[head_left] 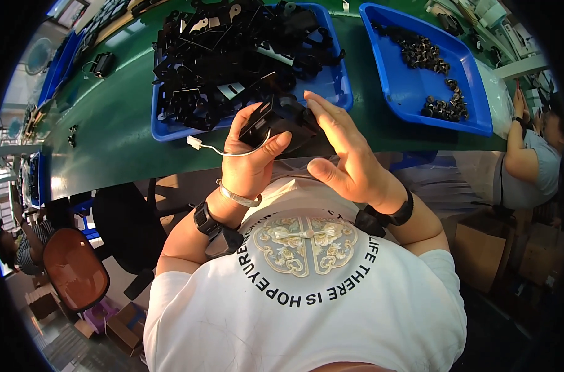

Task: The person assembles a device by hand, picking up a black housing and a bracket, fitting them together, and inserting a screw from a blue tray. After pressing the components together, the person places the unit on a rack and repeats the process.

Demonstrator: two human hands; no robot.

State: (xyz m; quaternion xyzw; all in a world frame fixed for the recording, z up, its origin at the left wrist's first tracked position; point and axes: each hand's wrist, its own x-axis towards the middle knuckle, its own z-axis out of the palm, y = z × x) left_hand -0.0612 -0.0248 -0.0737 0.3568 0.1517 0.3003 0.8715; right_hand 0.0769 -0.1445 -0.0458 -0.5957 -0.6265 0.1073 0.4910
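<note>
My left hand (251, 162) is closed around a black plastic housing (281, 121), with the thumb across its near side. From the housing runs a thin white cable that ends in a small white connector (194, 142), which hangs to the left. My right hand (351, 152) is open, its fingers stretched out and its thumb apart. Its fingertips are close to the right side of the housing; whether they touch it I cannot tell. Just beyond both hands is a blue tray (346, 93) heaped with black parts (207, 62), some with silvery metal plates.
A second blue tray (393, 110) at the right holds small dark metallic pieces (424, 53). The green table (102, 155) carries a small black part (100, 64) at the left. Another person (533, 149) is at the far right. A brown chair (76, 270) and cardboard boxes (483, 242) stand below.
</note>
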